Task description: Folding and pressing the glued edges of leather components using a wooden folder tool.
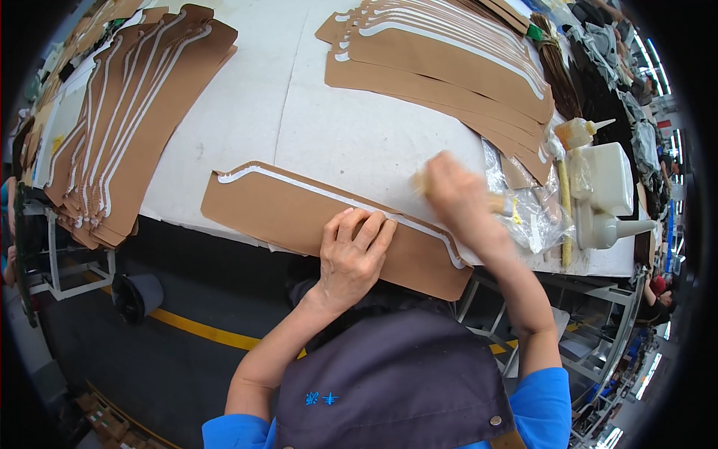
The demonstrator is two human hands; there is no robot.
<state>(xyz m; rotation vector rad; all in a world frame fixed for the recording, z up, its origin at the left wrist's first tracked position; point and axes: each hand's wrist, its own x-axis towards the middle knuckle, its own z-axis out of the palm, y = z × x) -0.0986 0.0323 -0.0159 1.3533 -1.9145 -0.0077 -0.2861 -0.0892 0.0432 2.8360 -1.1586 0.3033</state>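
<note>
"Dark purple cloth apron (389, 359) nearest my remote seat. And the grip beyond it?"

"I see the left hand (353, 251) half-spread, wrapped around nothing, fingertips on the narrow white strip (292, 180) edging a long, flat brown panel (277, 212)."

"Why there?"

"To steady it, I'd judge: under that hand, the panel overhangs the white-topped table (374, 142)."

"The right hand (458, 191)?"

"By the panel's far edge, fingers curled. A pale, stick-like thing (496, 203) shows beside it; blur means I cannot tell whether it's gripped."

"Farther out?"

"Right of that hand, a crumpled clear plastic bag (535, 224) and a boxy white plastic bottle (609, 178), likely kept within reach. Beyond both hands, a stack of brown panels (441, 63) lies fanned, probably so each strip stays exposed."
</note>
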